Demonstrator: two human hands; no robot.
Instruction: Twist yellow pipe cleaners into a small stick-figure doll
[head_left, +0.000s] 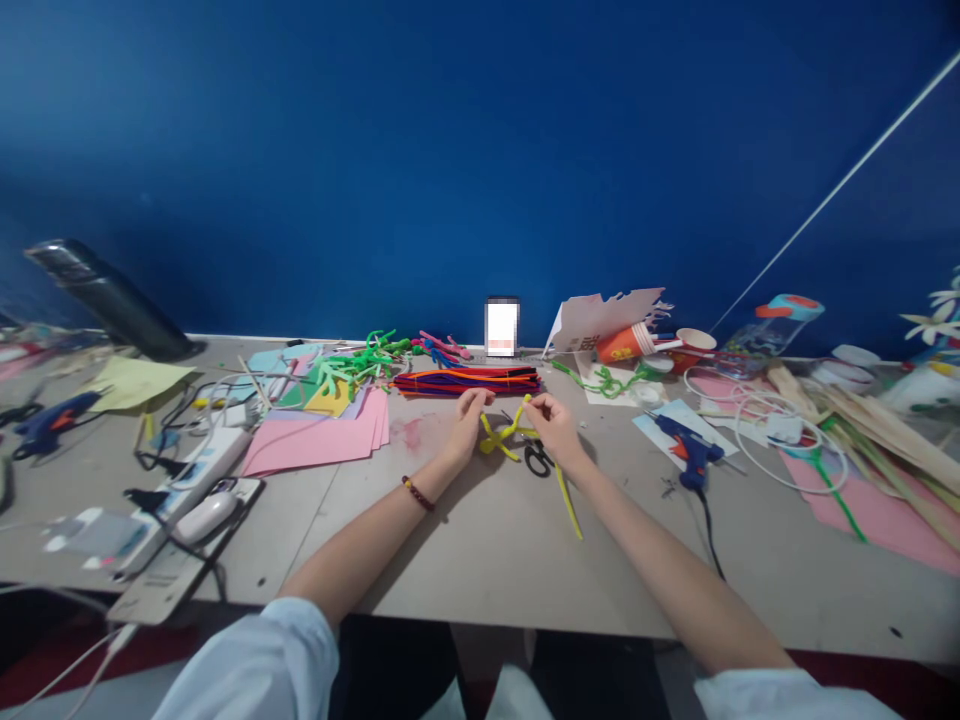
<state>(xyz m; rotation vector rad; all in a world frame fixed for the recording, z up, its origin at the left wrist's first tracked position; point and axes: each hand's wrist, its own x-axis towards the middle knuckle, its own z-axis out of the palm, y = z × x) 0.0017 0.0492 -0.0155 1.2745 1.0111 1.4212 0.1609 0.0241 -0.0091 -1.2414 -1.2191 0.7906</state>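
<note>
A bent yellow pipe cleaner (pixel 495 441) with several arms and loops is between my hands, just above the tabletop. My left hand (pixel 469 425) is closed at its left side, thumb and fingers pinched on one end. With thumb and forefinger, my right hand (pixel 553 428) pinches a raised yellow tip. Dark-handled scissors (pixel 537 461) lie under and beside my right hand, their blades partly hidden. A straight yellow length (pixel 568 503) slants toward me below the right wrist; whether it joins the bent piece is hidden.
Behind my hands lies a bundle of red, orange and purple pipe cleaners (pixel 465 382), with a lit phone (pixel 502 328) upright beyond. Pink paper (pixel 315 437) and a power strip (pixel 187 480) are left. Rightward are a blue glue gun (pixel 694 455), a tipped paper cup (pixel 626 344) and cables.
</note>
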